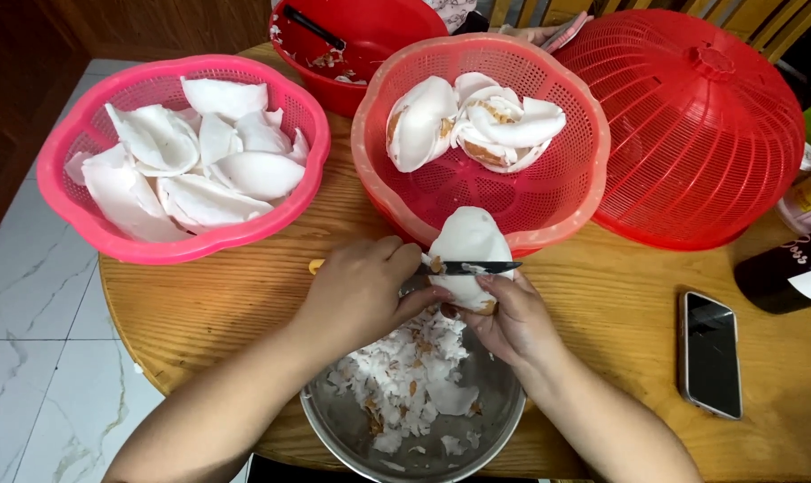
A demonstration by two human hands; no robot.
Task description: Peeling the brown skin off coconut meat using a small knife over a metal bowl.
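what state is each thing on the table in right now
left hand: shut on knife
knife: blade flat across coconut piece
right hand: shut on coconut piece
coconut piece: partly peeled, held over steel bowl
steel bowl: holds peelings
left pink basket: full of white pieces
middle basket: few unpeeled pieces
phone: screen dark

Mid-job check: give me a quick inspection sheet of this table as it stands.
Surface: round wooden table, white tiled floor to the left.
Job's things: white coconut piece, knife across it, steel bowl of peelings beneath.
Clutter: pink basket of peeled pieces, orange-pink basket of unpeeled ones, red mesh cover, red basin, phone, dark bottle.
Grippers: left hand grips the knife; right hand holds the coconut piece.
Cables: nothing seen.
Surroundings: wooden chair backs behind.
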